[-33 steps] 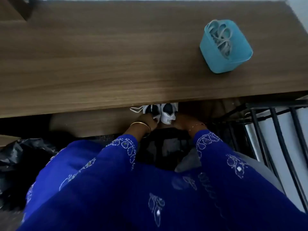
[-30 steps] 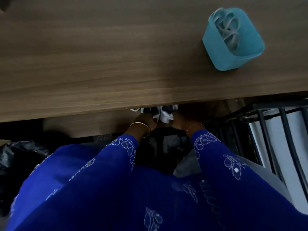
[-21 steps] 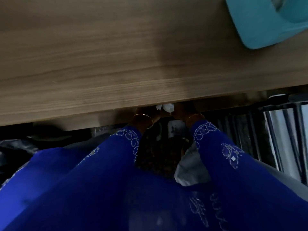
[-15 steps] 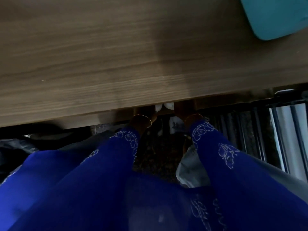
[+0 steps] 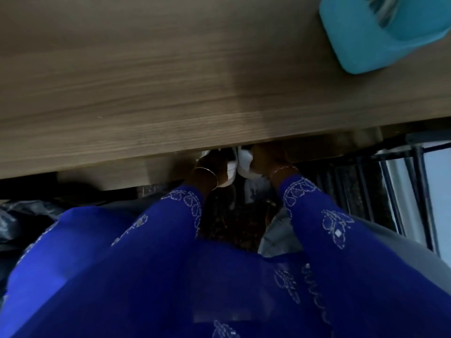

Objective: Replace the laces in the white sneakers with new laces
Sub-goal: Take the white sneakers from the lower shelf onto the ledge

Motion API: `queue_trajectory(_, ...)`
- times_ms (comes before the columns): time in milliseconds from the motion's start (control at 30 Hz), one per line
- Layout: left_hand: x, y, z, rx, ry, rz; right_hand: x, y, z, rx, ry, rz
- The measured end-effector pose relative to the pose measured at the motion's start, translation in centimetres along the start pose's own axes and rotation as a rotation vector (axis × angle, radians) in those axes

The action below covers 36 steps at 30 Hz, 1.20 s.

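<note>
Two white sneakers sit under the front edge of the wooden table [image 5: 146, 98], mostly hidden by it. My left hand [image 5: 212, 164] grips the heel of the left sneaker [image 5: 231, 172]. My right hand [image 5: 264, 159] grips the heel of the right sneaker [image 5: 245, 164]. Both wrists wear thin bangles and blue embroidered sleeves. A light blue container [image 5: 380, 37] with white laces [image 5: 380, 8] inside stands on the table at the top right, cut off by the frame.
A black metal rack [image 5: 400, 186] stands at the right beside a pale wall. A dark plastic bag [image 5: 22, 220] lies on the floor at the left. A grey cloth [image 5: 275, 237] lies near my right knee.
The view dipped closer to the table edge, hiding most of the sneakers and the container, then eased back. Now more of both sneaker heels shows in my hands, drawn toward me.
</note>
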State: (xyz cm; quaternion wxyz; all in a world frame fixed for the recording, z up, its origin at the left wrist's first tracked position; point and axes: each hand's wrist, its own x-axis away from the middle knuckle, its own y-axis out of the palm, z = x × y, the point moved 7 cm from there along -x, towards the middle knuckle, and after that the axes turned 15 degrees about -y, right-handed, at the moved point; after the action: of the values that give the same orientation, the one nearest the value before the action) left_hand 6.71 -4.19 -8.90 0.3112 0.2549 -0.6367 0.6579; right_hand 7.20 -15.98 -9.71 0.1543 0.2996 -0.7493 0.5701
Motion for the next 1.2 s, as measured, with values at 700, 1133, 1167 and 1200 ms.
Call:
queue_trajectory(700, 15.9, -8.2, -0.5, 0.418, 0.028, 0.229, 18.1, -10.2, -3.5, -0.420, 0.085, 0.222)
queue_trajectory(1133, 27.2, -14.4, -1.0, 0.631, 0.139, 0.437, 26.7, -16.8, -8.9, -0.550, -0.127, 0.577)
queue_trajectory(1167, 28.2, -15.0, -1.3, 0.653, 0.159, 0.451, 27.5, -17.4, -9.6, -0.569, -0.141, 0.604)
queue_trajectory(1200, 28.7, -15.6, -1.4, 0.676, 0.178, 0.454, 27.7, -17.9, -9.9, -0.602, -0.156, 0.624)
